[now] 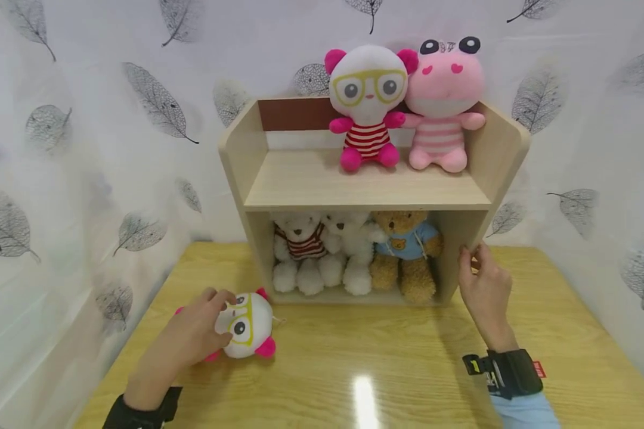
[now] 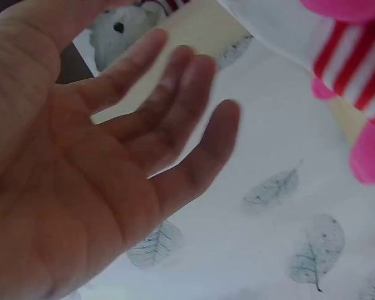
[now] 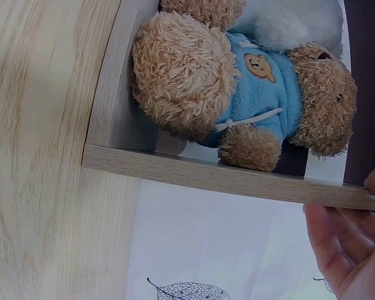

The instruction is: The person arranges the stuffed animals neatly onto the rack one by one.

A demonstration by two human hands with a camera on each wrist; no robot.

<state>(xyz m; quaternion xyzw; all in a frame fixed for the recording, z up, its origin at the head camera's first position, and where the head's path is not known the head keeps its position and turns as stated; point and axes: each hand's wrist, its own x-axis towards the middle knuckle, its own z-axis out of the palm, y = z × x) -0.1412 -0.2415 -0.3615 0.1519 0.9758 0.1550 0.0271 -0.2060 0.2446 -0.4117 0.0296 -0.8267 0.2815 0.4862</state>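
My left hand hovers over a plush panda with yellow glasses, which lies on its back on the table. In the left wrist view the palm shows and the fingers are spread and slightly bent, with a gap to the striped toy body. My right hand pinches the front edge of the right side panel of a wooden shelf. The thumb lies inside the panel and the fingers outside it, as the right wrist view shows. A brown teddy bear in a blue hoodie sits just inside that panel.
On the upper shelf sit another plush panda and a pink plush toy, side by side at the right. Two white bears, one in a striped top and one plain, fill the lower left. A leaf-patterned curtain hangs behind.
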